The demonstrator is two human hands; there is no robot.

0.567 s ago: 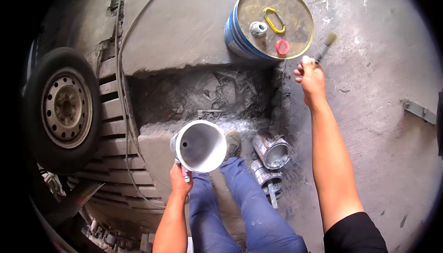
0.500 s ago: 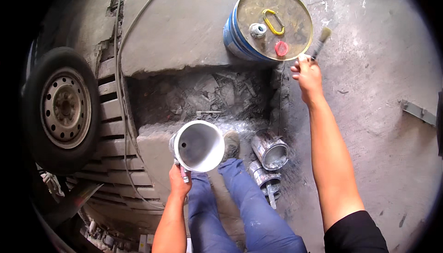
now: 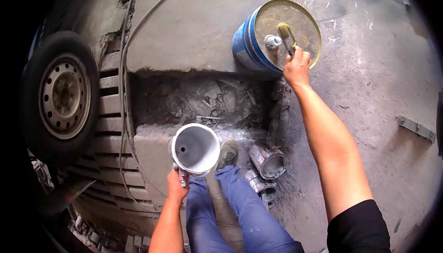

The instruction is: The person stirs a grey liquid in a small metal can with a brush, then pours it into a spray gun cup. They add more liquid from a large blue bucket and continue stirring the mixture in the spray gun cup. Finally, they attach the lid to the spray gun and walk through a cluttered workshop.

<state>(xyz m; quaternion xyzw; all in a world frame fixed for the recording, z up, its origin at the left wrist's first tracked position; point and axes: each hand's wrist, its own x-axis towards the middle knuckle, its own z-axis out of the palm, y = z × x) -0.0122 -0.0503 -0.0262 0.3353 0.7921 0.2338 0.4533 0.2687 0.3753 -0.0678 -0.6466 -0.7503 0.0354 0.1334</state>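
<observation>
My left hand is closed on the handle of a spray gun with an open white cup on top; the cup's inside is grey, with a dark hole at the bottom. My right hand grips a paintbrush, its bristles over the lid of a blue drum at the upper right. A small whitish spout stands on the lid beside the bristles. The yellow handle of the lid is mostly hidden behind the brush.
A wheel lies at left on a slatted surface, hoses running past it. A debris-filled pit cuts the concrete ahead. Paint-smeared cans lie right of my shoe. A metal bracket is at far right.
My right hand and brush have moved left from beside the drum to over its lid. The drum appears lower and farther right in the view. My left hand still holds the gun.
</observation>
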